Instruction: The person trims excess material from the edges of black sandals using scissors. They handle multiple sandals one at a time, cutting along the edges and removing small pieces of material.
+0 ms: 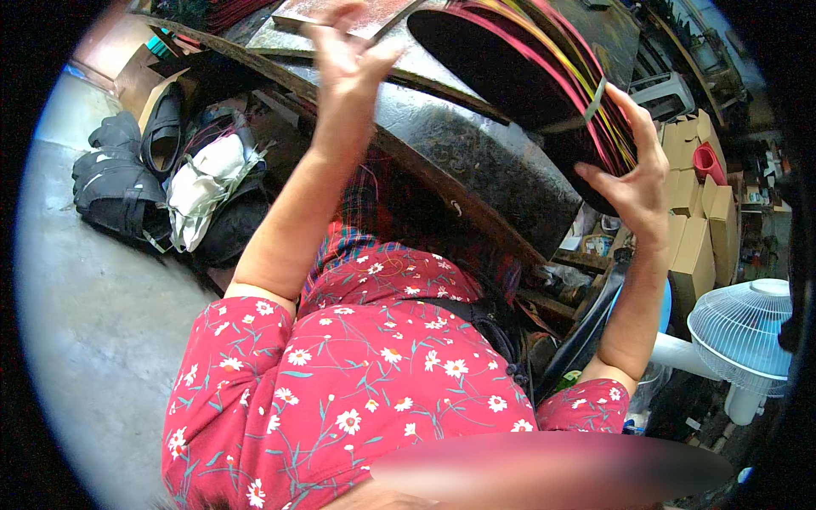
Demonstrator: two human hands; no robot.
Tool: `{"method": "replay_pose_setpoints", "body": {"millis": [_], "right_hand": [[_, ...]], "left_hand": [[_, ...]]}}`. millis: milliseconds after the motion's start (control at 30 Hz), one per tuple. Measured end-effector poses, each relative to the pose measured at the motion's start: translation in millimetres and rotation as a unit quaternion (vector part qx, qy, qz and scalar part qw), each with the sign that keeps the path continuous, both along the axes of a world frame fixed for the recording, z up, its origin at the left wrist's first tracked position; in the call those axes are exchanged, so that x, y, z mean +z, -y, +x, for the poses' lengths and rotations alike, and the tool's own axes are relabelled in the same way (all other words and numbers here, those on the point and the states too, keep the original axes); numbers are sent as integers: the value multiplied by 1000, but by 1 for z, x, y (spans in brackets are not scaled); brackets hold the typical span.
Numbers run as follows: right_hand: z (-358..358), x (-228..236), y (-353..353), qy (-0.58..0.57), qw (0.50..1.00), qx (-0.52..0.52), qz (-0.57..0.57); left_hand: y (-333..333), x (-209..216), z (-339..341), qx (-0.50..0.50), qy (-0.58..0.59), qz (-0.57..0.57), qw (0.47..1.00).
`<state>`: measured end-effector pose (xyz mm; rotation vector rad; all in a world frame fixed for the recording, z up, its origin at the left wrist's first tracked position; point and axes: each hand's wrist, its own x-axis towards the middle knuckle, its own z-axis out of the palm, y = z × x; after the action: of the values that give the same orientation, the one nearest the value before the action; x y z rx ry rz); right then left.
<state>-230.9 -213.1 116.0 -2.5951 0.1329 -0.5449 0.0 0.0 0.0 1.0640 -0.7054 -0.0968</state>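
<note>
At the upper right, my right hand (633, 174) is closed round the edge of a bundle of thin, flexible black sheets (489, 64) with pink, red and yellow edges. My thumb lies on the near side and my fingers on the outer side. A narrow pale band (595, 100) crosses the edges near my fingertips. My left hand (347, 68) is raised above the table, apart from the bundle, its fingers spread and somewhat blurred. Beneath both hands is a worn, dark worktable (450, 140). A flat board (374, 19) with a reddish top lies behind my left hand.
Several black sandals (123, 183) and a white bundle (208, 187) are piled on the left, above the grey floor (110, 323). On the right stand cardboard boxes (693, 246), a red roll (707, 163) and a white-and-blue fan (744, 336). The table's edge slants before my body.
</note>
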Motion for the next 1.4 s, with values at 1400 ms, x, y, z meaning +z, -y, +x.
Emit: {"method": "replay_pose_setpoints", "body": {"millis": [1400], "right_hand": [[-67,-55,0,-78,988,-123,-47]], "left_hand": [[26,-19,-13,31,247,74,966]]}}
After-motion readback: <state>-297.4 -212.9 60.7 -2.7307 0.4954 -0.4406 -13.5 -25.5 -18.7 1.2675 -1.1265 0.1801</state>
